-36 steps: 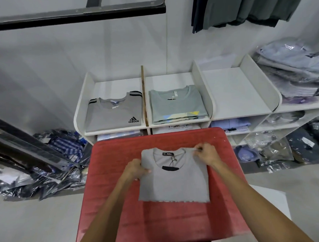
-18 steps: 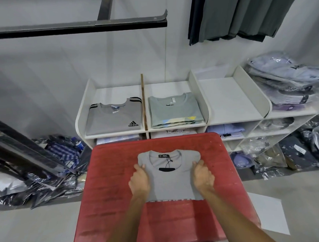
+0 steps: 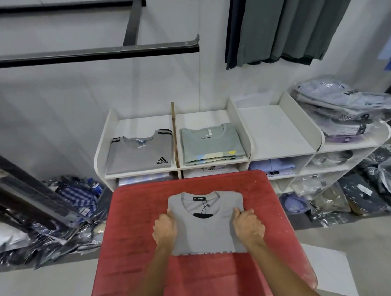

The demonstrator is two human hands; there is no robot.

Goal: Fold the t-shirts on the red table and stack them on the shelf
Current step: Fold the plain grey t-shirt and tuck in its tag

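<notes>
Both hands gripped folded grey cotton t-shirt [image 3: 205,231] at frame centre on red table [image 3: 270,211]: left hand [image 3: 164,229] and right hand [image 3: 248,225] fingers curled round its side edges.

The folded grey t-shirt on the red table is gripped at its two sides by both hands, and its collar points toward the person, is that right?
Not quite: the head view shows the grey t-shirt with its collar toward the shelf, away from the person. Both hands, left and right, do grip its sides on the red table.

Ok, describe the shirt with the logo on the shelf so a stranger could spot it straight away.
Behind the red table stands a white shelf. In its leftmost top compartment lies a folded grey t-shirt. Unlike the pale green shirt beside it, it has black shoulder stripes and a black Adidas logo.
</notes>
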